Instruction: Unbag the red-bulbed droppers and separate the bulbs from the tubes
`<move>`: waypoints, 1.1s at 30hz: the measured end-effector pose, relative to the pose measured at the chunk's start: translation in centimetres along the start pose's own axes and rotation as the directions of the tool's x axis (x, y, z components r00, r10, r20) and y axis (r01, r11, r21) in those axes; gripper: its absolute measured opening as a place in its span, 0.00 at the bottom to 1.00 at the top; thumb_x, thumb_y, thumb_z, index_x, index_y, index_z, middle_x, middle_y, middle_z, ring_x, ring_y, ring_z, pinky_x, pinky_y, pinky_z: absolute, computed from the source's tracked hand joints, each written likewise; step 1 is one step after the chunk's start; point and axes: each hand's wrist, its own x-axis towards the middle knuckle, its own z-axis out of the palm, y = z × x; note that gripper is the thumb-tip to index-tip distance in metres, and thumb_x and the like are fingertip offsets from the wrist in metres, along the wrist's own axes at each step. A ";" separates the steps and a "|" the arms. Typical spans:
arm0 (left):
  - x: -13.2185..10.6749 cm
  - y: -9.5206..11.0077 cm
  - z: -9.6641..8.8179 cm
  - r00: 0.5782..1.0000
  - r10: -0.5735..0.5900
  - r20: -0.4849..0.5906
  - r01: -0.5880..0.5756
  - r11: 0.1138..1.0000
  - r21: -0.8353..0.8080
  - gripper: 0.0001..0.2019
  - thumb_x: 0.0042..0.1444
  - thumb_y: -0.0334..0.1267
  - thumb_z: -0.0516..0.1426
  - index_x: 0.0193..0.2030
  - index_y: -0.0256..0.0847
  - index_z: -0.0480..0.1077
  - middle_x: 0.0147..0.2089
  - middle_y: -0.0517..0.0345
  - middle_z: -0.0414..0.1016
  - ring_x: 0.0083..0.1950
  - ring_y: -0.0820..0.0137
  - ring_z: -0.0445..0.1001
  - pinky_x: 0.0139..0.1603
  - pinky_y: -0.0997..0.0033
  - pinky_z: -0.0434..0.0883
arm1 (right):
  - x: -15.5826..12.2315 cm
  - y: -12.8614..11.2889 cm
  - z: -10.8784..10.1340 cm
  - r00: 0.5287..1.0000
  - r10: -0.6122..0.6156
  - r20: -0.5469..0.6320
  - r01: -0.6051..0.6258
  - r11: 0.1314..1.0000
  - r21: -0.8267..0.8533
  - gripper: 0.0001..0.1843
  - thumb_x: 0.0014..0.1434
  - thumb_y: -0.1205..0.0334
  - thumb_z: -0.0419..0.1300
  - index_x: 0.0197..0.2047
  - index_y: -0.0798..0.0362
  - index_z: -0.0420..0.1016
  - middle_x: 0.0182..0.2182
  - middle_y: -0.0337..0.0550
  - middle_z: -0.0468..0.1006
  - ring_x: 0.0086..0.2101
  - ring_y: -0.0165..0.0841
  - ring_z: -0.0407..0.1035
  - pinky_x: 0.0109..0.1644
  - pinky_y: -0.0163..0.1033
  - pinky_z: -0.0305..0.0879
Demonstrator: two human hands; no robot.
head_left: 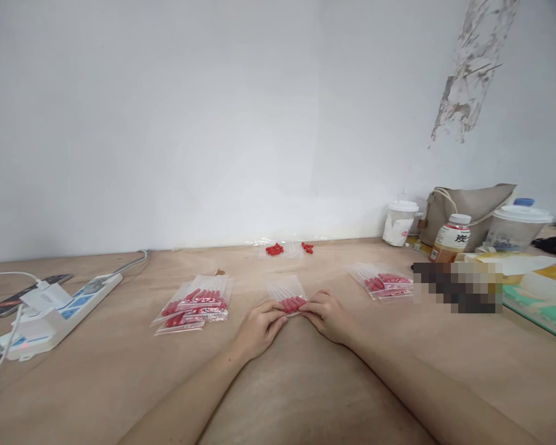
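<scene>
Brown table point(287, 392) carries a left pile of filled bags point(201, 303) and a smaller right pile point(384, 282). Between them, left hand point(261, 327) and right hand point(327, 314) pinch the near corners of a clear bag point(286, 285) on the tabletop, red sticks point(293, 304) side by side inside.

Head cam, close abv tbl point(278, 389), looks fwd & down twd wall point(204, 123)

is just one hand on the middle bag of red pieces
No, the left hand and the right hand both have fingers on the middle bag, one at each side.
</scene>
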 end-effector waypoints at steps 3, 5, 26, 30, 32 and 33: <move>0.2 -0.3 0.1 0.999 -0.015 -0.035 0.014 1.000 -0.026 0.10 0.57 0.35 0.50 0.35 0.42 0.73 0.40 0.56 0.71 0.44 0.71 0.68 0.47 0.70 0.65 | 0.1 -0.4 -0.3 1.000 0.012 0.009 -0.012 1.000 -0.013 0.08 0.57 0.61 0.54 0.36 0.48 0.74 0.31 0.39 0.76 0.34 0.28 0.67 0.45 0.39 0.54; 0.2 -0.5 0.2 0.998 -0.042 -0.050 0.040 0.998 -0.041 0.09 0.56 0.35 0.51 0.33 0.41 0.73 0.40 0.56 0.70 0.44 0.70 0.67 0.47 0.69 0.65 | 0.1 -0.6 -0.5 0.999 0.021 0.026 -0.021 1.000 -0.012 0.08 0.55 0.57 0.56 0.36 0.49 0.73 0.31 0.39 0.76 0.34 0.29 0.67 0.45 0.39 0.54; 0.0 -0.9 0.1 0.978 -0.202 -0.047 0.194 0.971 -0.141 0.06 0.47 0.36 0.59 0.22 0.39 0.70 0.40 0.55 0.68 0.44 0.67 0.67 0.46 0.66 0.64 | 0.2 -0.8 -0.6 0.997 0.073 0.040 -0.072 0.997 -0.019 0.12 0.54 0.51 0.55 0.33 0.48 0.74 0.30 0.40 0.74 0.32 0.29 0.65 0.44 0.40 0.50; 0.0 -0.9 0.1 0.982 -0.184 -0.045 0.176 0.973 -0.150 0.07 0.47 0.37 0.60 0.22 0.38 0.69 0.39 0.55 0.68 0.43 0.68 0.67 0.46 0.65 0.64 | 0.6 -1.1 -0.3 0.995 0.095 0.026 -0.093 0.993 -0.072 0.13 0.54 0.50 0.55 0.30 0.49 0.75 0.27 0.39 0.74 0.31 0.28 0.65 0.44 0.40 0.48; 0.0 -0.9 0.1 0.982 -0.181 -0.050 0.172 0.973 -0.151 0.07 0.47 0.36 0.60 0.22 0.38 0.68 0.39 0.55 0.68 0.43 0.68 0.67 0.45 0.65 0.64 | 0.8 -1.3 -0.1 0.995 0.100 0.030 -0.097 0.991 -0.089 0.12 0.56 0.54 0.53 0.29 0.49 0.74 0.26 0.39 0.74 0.31 0.28 0.65 0.43 0.39 0.48; 0.0 -0.9 0.1 0.982 -0.183 -0.054 0.173 0.974 -0.148 0.07 0.47 0.36 0.60 0.22 0.38 0.68 0.39 0.56 0.68 0.43 0.68 0.67 0.45 0.65 0.64 | 0.8 -1.4 0.0 0.994 0.101 0.034 -0.097 0.991 -0.096 0.11 0.57 0.56 0.52 0.29 0.49 0.74 0.26 0.39 0.74 0.31 0.28 0.65 0.43 0.39 0.48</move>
